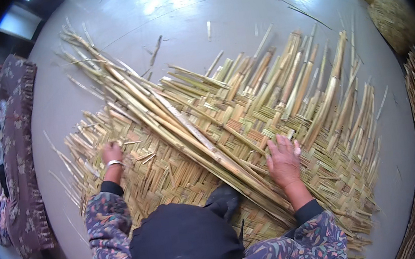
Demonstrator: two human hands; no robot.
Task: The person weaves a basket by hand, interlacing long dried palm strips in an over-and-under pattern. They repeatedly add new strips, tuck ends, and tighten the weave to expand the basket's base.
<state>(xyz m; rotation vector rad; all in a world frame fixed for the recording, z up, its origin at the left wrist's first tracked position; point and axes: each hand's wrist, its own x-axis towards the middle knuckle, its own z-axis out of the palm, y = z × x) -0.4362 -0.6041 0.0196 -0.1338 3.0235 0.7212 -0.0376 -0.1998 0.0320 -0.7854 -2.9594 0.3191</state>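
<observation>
- Nearest me, past the person's black lap cloth [185, 241], a dark shoe [223, 200] is planted on the woven reed mat [159, 182], just left of the loose cane bundle [186, 128].
- The bundle lies across the mat on a slant, its long axis running from near right, beside the right forearm, to far left.
- The right hand [284, 162] is the nearer one: just right of the bundle, palm down on the weave, its grip spread.
- The left hand [112, 153] is at the mat's left side, apart from the bundle, which passes to its right. Its fingers look curled by the strips; I can't tell whether that grip pinches one.
- Farther on, unwoven reed ends fan out along the mat's far edge.
- Beyond them, the bundle's thin far ends reach over the grey floor [194, 20], where stray pieces lie.
</observation>
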